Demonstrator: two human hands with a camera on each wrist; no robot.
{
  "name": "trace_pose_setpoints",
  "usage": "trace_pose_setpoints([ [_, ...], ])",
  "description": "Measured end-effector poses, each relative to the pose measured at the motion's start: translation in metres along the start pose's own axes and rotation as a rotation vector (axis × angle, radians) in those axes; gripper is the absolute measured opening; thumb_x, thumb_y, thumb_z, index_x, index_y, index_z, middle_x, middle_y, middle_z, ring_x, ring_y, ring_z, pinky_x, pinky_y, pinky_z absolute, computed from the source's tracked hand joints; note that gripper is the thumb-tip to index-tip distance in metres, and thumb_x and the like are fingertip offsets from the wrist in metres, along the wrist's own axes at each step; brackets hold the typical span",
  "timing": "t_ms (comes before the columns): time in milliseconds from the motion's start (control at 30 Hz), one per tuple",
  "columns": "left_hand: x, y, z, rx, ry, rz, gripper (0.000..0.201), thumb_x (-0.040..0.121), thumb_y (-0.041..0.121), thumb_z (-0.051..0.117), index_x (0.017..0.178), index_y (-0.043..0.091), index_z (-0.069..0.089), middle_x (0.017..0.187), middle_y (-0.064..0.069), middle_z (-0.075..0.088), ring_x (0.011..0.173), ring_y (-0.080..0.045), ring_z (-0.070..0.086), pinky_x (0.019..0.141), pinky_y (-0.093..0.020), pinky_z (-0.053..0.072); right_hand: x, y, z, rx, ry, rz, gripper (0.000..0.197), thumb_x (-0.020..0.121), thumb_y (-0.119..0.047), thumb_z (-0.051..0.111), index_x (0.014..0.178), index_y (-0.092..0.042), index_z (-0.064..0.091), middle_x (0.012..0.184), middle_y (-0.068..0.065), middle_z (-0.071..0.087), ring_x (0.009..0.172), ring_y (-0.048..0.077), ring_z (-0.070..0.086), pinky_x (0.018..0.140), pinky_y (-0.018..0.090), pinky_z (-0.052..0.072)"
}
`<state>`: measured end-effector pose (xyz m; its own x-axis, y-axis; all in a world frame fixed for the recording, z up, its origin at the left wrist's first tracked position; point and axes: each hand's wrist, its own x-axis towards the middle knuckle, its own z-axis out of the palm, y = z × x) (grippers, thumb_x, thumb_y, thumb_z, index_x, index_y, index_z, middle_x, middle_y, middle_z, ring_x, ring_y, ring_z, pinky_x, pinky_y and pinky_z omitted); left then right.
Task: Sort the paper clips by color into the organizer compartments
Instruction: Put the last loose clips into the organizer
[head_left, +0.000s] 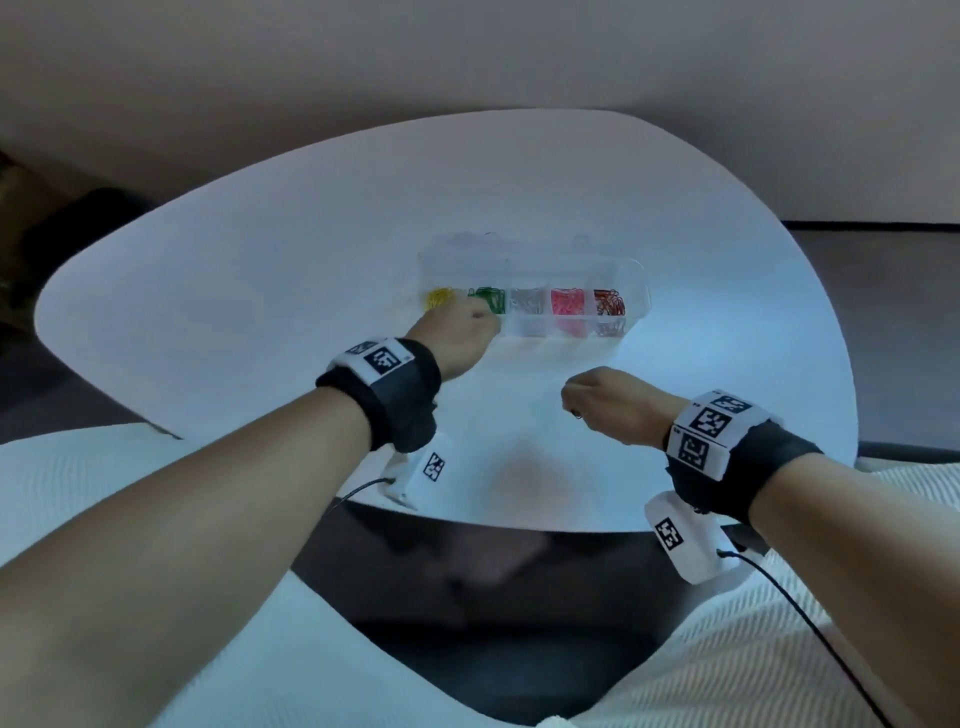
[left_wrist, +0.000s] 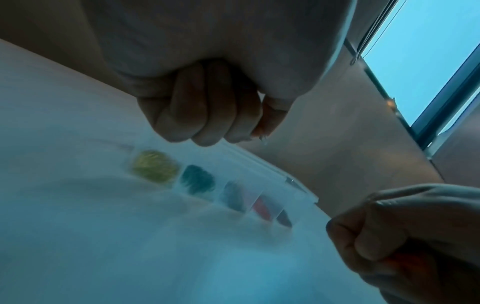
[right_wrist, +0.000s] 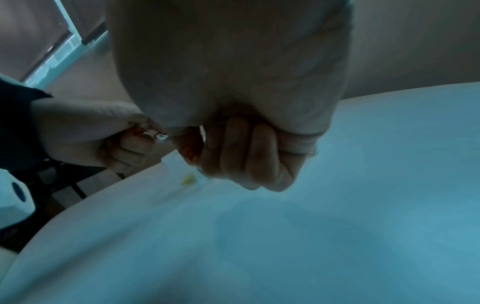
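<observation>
1. Five compartments of clear organizer (head_left: 636, 291) on white tabletop (head_left: 260, 291), loaded left to right: yellow clips (head_left: 439, 298), green clips (head_left: 491, 298), silver clips (head_left: 527, 300), pink clips (head_left: 566, 301), dark red clips (head_left: 609, 302).
2. Left hand (head_left: 462, 332) at organizer's near-left corner, fingers (left_wrist: 207, 115) curled; contents, if any, cannot tell.
3. Right hand (head_left: 602, 402) above tabletop, well short of organizer, fingers (right_wrist: 246, 156) clenched; nothing discernible held.

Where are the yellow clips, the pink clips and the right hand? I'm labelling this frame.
yellow clips (head_left: 439, 298): head view, middle of the pile in the organizer's left-end compartment.
pink clips (head_left: 566, 301): head view, middle of the pile, fourth compartment from left.
right hand (head_left: 605, 402): head view, back of the fist.
</observation>
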<state>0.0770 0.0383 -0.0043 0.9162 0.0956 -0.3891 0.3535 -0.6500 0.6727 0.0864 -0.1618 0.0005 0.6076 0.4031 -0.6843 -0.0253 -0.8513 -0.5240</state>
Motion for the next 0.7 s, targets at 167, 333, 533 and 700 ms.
trace_pose_setpoints([
  [167, 0.041, 0.032, 0.002, 0.108, 0.09, 0.031, 0.023, 0.092, 0.026, 0.045, 0.07, 0.017, 0.045, 0.072, -0.004, 0.048, 0.066, -0.023, 0.043, 0.062, -0.03, 0.034, 0.001, 0.011, -0.02, 0.262, 0.102, 0.032, 0.02, 0.09, -0.017, 0.044, 0.072, -0.011, 0.049, 0.064, 0.003, 0.04, 0.053, 0.018, 0.03, 0.045, 0.024, 0.025],
  [333, 0.064, 0.05, 0.006, 0.221, 0.1, 0.06, 0.023, 0.091, 0.03, 0.043, 0.088, 0.013, 0.058, 0.086, -0.004, 0.06, 0.07, -0.025, 0.052, 0.065, -0.031, 0.041, 0.013, 0.016, -0.024, 0.431, 0.113, 0.052, 0.016, 0.088, -0.016, 0.047, 0.073, -0.012, 0.049, 0.06, 0.0, 0.037, 0.049, 0.016, 0.028, 0.044, 0.024, 0.023],
  [533, 0.067, 0.052, 0.011, 0.474, 0.09, -0.014, 0.034, 0.088, 0.052, 0.051, 0.081, 0.019, 0.059, 0.076, 0.004, 0.061, 0.069, -0.02, 0.058, 0.061, -0.028, 0.041, 0.022, 0.007, -0.027, 0.686, 0.063, 0.032, 0.024, 0.087, -0.014, 0.043, 0.064, -0.017, 0.037, 0.058, 0.0, 0.025, 0.05, 0.017, 0.016, 0.048, 0.026, 0.014],
  [700, 0.053, 0.051, 0.02, -0.497, 0.009, -0.191, 0.025, 0.091, 0.02, 0.045, 0.066, 0.016, 0.047, 0.051, 0.004, 0.036, 0.041, -0.013, 0.028, 0.042, -0.02, 0.025, 0.019, 0.007, -0.036, 1.222, -0.09, 0.054, 0.02, 0.082, -0.016, 0.035, 0.063, -0.018, 0.031, 0.056, 0.0, 0.023, 0.047, 0.017, 0.019, 0.041, 0.024, 0.022],
])
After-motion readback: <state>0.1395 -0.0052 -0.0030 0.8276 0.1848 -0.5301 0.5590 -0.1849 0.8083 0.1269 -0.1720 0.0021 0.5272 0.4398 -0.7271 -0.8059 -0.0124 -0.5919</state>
